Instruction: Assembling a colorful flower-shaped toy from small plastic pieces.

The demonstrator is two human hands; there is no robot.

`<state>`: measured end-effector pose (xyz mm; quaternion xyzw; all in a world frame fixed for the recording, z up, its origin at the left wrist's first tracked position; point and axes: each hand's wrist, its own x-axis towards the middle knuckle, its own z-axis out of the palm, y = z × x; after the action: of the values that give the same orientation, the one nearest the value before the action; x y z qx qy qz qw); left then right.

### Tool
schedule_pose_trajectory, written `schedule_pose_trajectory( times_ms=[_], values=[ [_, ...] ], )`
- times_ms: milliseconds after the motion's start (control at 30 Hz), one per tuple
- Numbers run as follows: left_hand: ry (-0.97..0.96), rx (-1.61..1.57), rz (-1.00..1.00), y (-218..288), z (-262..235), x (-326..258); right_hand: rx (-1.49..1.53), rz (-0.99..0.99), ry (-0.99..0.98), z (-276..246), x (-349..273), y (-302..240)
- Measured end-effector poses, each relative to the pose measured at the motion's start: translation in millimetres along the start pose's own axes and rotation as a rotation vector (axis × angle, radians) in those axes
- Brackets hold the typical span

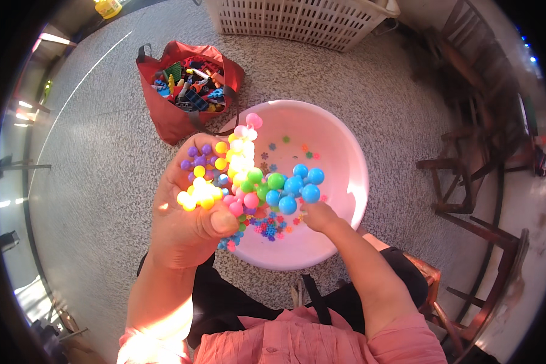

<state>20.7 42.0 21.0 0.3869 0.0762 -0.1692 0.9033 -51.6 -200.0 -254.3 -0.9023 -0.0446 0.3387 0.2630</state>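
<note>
Many beads [255, 176] sit clasped in my left hand [183, 229], best pinched lightly; my right hand's [319, 217] hold I can't tell.

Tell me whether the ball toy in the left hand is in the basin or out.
Out: the left hand holds the ball toy up in front of the pink basin, partly hiding its rim.

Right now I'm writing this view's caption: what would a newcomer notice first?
A multicoloured cluster of ball-ended plastic pieces fills the left hand's grip near centre. Behind it, a round pink plastic tub holds small coloured pieces; upper left, an open red, dark-handled bag brims with mixed toy pieces.
</note>
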Motion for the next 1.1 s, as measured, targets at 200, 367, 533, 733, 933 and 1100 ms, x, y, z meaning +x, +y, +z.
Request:
schedule_pose_trajectory(
  times_ms=[200,367,533,733,933,1100],
  values=[
    [0.167,0.174,0.012,0,-9,-3,-0.147,-0.197,-0.219,126,68,54],
    [0.161,0.296,0.081,-8,-33,8,-0.35,-0.1,-0.322,128,59,2],
    [0.2,0.368,0.072,8,-30,3,-0.2,-0.065,-0.318,143,40,-47],
    [0.146,0.3,0.022,-12,-37,14,-0.082,0.052,-0.403,149,17,-12],
    [0.086,0.233,-0.028,6,-20,-7,0.184,-0.116,-0.198,147,27,-8],
    [-0.225,-0.101,-0.044,-2,-17,-8,1.182,0.176,-0.588,-21,-1,-83]
  ],
)
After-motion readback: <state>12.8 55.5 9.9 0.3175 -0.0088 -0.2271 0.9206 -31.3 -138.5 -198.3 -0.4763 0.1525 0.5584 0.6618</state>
